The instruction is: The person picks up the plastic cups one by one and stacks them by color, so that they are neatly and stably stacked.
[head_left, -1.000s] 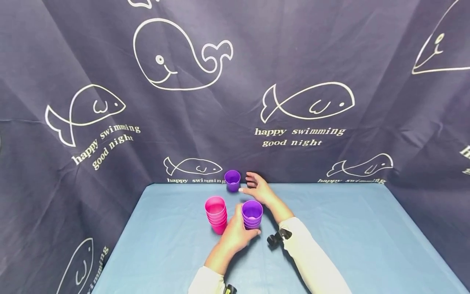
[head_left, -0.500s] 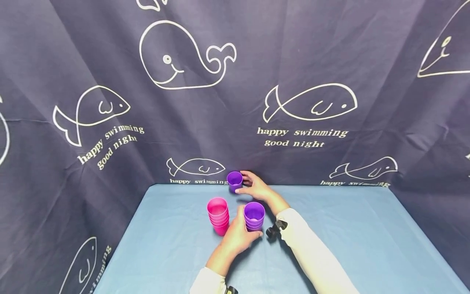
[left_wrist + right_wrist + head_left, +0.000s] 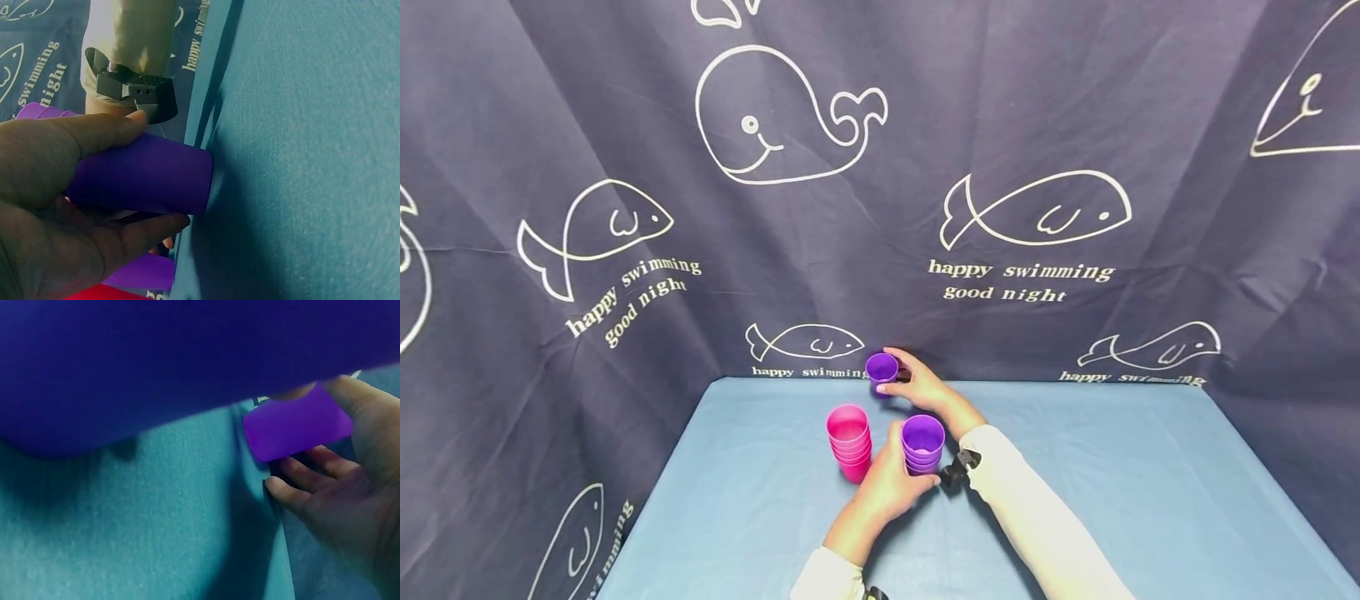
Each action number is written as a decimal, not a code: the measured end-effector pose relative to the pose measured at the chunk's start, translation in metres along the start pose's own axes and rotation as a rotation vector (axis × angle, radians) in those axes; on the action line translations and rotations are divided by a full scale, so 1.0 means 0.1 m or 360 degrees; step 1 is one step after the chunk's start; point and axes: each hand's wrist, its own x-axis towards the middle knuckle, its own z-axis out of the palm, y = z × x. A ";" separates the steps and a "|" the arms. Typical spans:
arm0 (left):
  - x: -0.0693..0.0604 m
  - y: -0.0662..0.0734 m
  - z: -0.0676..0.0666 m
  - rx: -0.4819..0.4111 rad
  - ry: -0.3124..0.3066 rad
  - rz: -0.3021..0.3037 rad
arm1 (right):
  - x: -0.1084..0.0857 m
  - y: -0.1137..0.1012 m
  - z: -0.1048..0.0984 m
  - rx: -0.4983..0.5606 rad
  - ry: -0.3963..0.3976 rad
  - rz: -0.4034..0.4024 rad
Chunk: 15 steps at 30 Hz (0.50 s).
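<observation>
My left hand [image 3: 889, 477] grips an upright stack of purple cups [image 3: 922, 435] on the table, thumb on one side and fingers on the other. In the left wrist view the bottom of that purple stack [image 3: 147, 175] is at the blue cloth. Farther back, my right hand [image 3: 927, 388] holds a single purple cup [image 3: 881, 369] between thumb and fingers. The right wrist view shows this cup [image 3: 297, 428] close to the cloth; whether it touches is unclear. A stack of pink cups [image 3: 849, 437] stands upright just left of my left hand.
Light blue cloth covers the table [image 3: 760, 517]. A dark curtain [image 3: 895, 300] with white fish and whale drawings rises along the back edge and both sides. The single cup is close to the back curtain. Each wrist wears a black camera [image 3: 958, 469].
My right hand has moved left to the single purple cup and now has its fingers around it. My left hand keeps its grip on the purple stack. The head view has shifted slightly.
</observation>
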 end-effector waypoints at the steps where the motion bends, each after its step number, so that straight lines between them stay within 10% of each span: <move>1: 0.00 0.00 0.00 -0.0001 -0.0002 -0.0005 | 0.00 0.00 0.01 0.0002 -0.0002 0.0002; 15: -0.01 0.03 -0.03 0.0004 -0.0009 -0.0010 | -0.13 -0.03 0.04 0.0334 0.0053 -0.0031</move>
